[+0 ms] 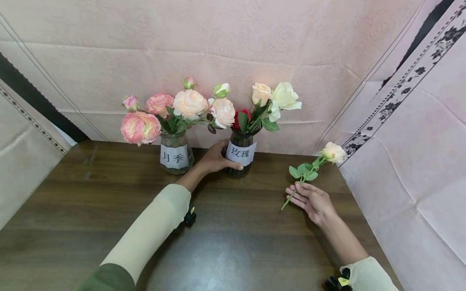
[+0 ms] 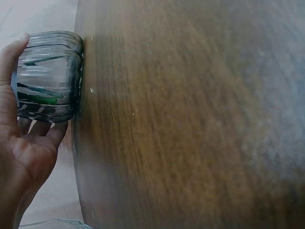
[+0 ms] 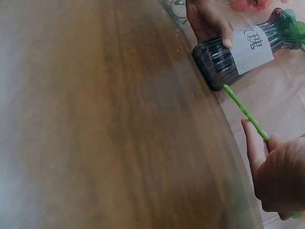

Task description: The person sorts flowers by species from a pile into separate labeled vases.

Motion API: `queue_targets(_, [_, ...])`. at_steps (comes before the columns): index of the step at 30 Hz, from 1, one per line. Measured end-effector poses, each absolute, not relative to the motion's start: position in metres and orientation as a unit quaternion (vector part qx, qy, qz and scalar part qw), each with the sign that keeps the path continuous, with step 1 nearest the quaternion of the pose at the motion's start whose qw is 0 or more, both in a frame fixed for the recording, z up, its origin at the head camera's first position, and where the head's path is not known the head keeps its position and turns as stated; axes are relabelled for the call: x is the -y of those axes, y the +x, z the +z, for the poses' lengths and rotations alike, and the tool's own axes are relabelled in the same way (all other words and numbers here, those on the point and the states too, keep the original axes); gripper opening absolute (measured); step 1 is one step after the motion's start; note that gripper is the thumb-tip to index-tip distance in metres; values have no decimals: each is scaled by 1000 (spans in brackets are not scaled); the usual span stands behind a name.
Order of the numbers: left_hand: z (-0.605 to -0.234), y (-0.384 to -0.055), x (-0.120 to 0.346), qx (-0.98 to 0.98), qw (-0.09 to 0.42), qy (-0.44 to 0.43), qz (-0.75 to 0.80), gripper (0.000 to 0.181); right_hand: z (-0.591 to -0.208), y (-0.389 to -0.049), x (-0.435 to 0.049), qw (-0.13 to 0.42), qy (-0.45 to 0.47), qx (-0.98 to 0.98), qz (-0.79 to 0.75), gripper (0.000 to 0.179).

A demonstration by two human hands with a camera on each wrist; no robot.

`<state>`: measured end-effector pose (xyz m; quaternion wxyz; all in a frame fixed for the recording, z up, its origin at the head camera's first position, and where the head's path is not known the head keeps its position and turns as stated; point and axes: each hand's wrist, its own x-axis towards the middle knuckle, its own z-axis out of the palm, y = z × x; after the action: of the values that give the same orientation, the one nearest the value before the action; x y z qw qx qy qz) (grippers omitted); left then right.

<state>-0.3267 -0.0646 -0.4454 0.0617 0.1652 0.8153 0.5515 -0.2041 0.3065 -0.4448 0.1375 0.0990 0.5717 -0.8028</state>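
My left hand point(image 1: 217, 158) grips the lower part of a dark ribbed glass vase point(image 1: 241, 139), thumb across the front by its white paper label point(image 1: 242, 153). The left wrist view shows the vase's glass base point(image 2: 47, 76) with green stems inside. A red rose, a peach rose point(image 1: 261, 93) and white roses point(image 1: 286, 95) stand in it. On the right, my right hand point(image 1: 314, 201) pinches the green stem point(image 1: 290, 198) of a single cream rose point(image 1: 333, 152), palm partly turned up. Its bloom points away to the upper right, and the cut end slants down toward the left.
Left of the dark vase stands a clear glass vase point(image 1: 175, 153) with a white label, holding pink and peach blooms point(image 1: 140, 127) that spread toward the dark vase. The brown wooden table point(image 1: 225, 242) ends at a pale cloth backdrop point(image 1: 164, 60) behind and at the sides.
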Motion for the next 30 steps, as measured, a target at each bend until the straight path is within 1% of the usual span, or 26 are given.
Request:
queue_targets(4, [-446, -327, 65, -814, 62, 167, 553, 95, -438, -209, -299, 108, 113, -551, -820, 30])
queue_targets(8, [-445, -326, 65, -815, 62, 166, 552, 97, -429, -216, -293, 75, 119, -521, -842, 30])
queue_targets(15, [-445, -326, 65, -818, 63, 161, 548, 100, -411, -228, -281, 30, 112, -489, -865, 24])
queue_targets(23, [-445, -326, 65, -819, 60, 163, 547, 99, -392, -242, -265, -27, 99, -446, -889, 7])
queue_targets(27, [-445, -327, 64, -820, 61, 162, 546, 98, -381, -246, -255, -48, 84, -441, -893, 4])
queue_targets(30, [-445, -327, 65, -819, 61, 164, 546, 96, -373, -248, -249, -61, 71, -439, -894, 6])
